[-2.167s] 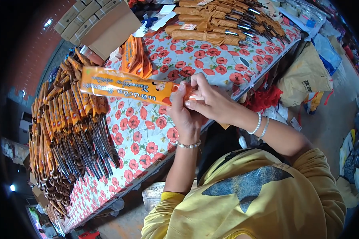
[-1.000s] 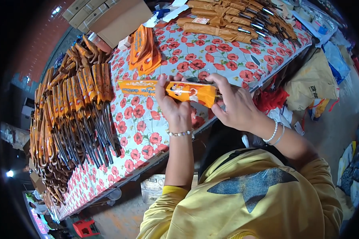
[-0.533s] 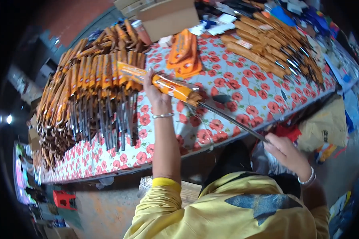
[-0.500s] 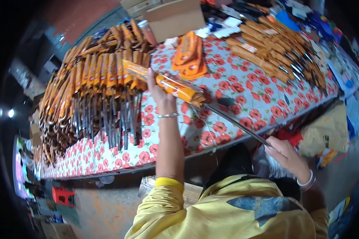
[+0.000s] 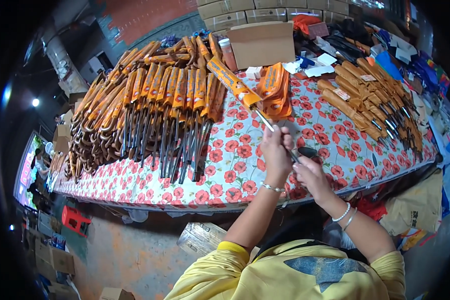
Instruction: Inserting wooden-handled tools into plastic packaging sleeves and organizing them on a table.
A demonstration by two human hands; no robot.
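Observation:
An umbrella in an orange printed sleeve (image 5: 234,84) slants over the table, its sleeved part toward the back left and its thin metal shaft toward me. My left hand (image 5: 276,150) is closed round the shaft below the sleeve. Just behind it, nearer my body, my right hand (image 5: 311,176) grips the lower shaft, and the fingers hide that end. A large pile of similar umbrellas (image 5: 170,90) lies to the left, several showing bare shafts and others curved brown handles. Beyond my left hand lies a stack of flat orange sleeves (image 5: 275,92).
A flowered tablecloth (image 5: 230,165) covers the table. Brown-orange folded umbrellas (image 5: 365,100) with metal shafts lie at the right. An open cardboard box (image 5: 262,46) and a capped container (image 5: 228,55) stand at the back. A red stool (image 5: 75,220) is on the floor at left.
My left hand has left the orange sleeve and now holds the shaft, close to my right hand. The sleeved end points farther toward the back. The whole view has shifted too.

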